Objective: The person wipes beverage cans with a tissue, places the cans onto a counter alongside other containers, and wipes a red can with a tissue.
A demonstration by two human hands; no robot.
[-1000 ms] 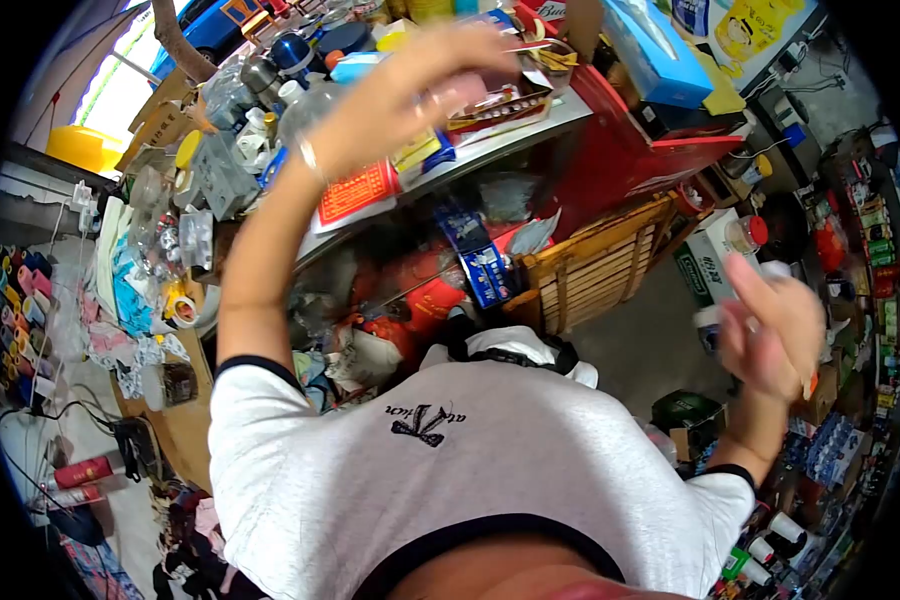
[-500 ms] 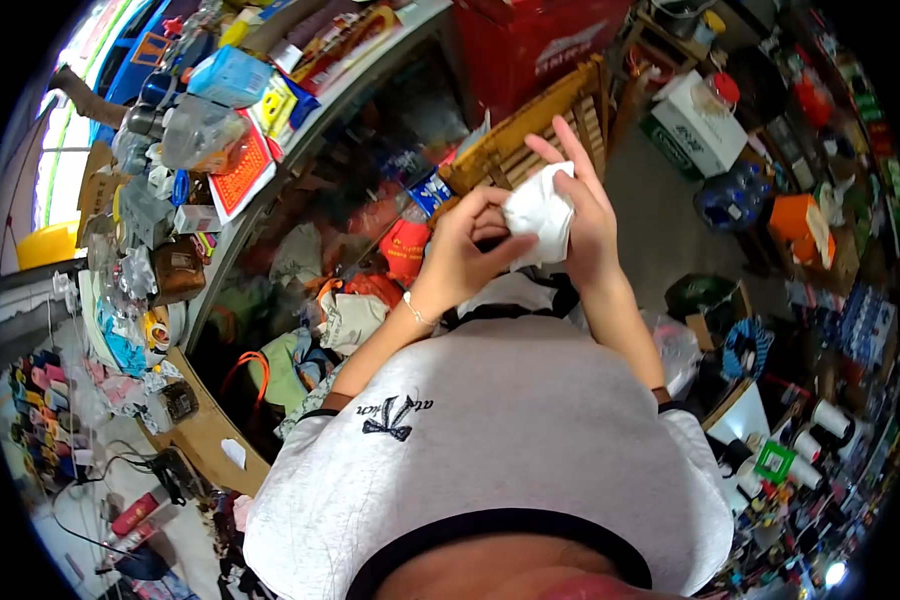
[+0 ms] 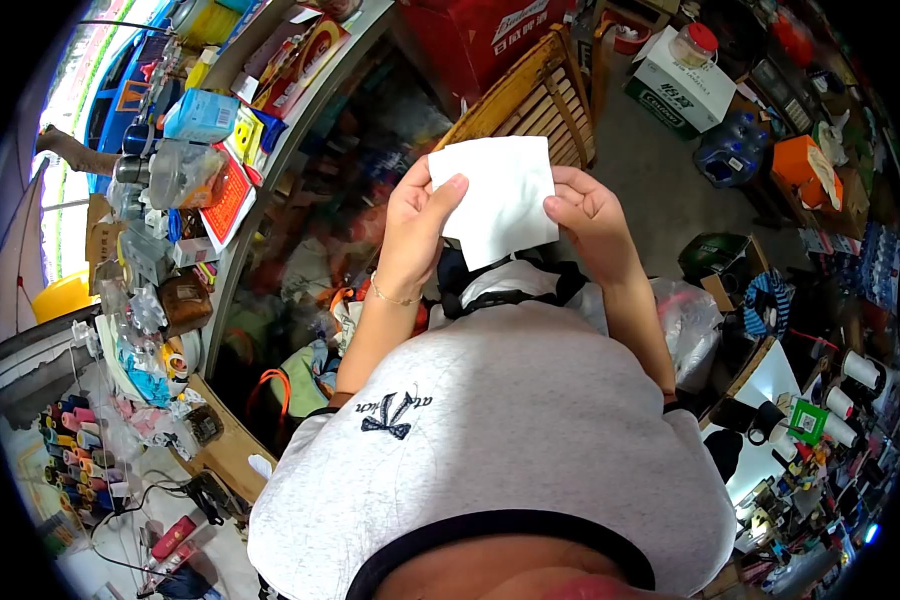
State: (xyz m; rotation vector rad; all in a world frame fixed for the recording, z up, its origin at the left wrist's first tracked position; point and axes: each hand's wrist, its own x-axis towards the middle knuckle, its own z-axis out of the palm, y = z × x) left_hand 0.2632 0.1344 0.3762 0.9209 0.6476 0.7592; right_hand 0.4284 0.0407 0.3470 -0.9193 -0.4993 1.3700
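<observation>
A white sheet of tissue (image 3: 498, 195), spread fairly flat with an uneven lower edge, is held up in front of my chest. My left hand (image 3: 415, 215) pinches its left edge, the thumb lying on top and the fingers behind. On the other side, my right hand (image 3: 592, 212) grips the right edge between thumb and curled fingers. Parts of the fingers are hidden behind the tissue. Just beyond it stands a slatted wooden chair (image 3: 545, 85).
A glass-fronted counter (image 3: 305, 130) piled with goods runs along the left. Beyond the chair is a red box (image 3: 470, 45). A white and green carton (image 3: 678, 85) stands on the floor at right, near a pack of bottles (image 3: 735, 150). Thread spools (image 3: 80, 440) crowd the lower left.
The crumpled white tissue has been opened out into a flatter sheet. My hands have moved apart to its two sides, and the right hand's extended fingers have curled onto the edge.
</observation>
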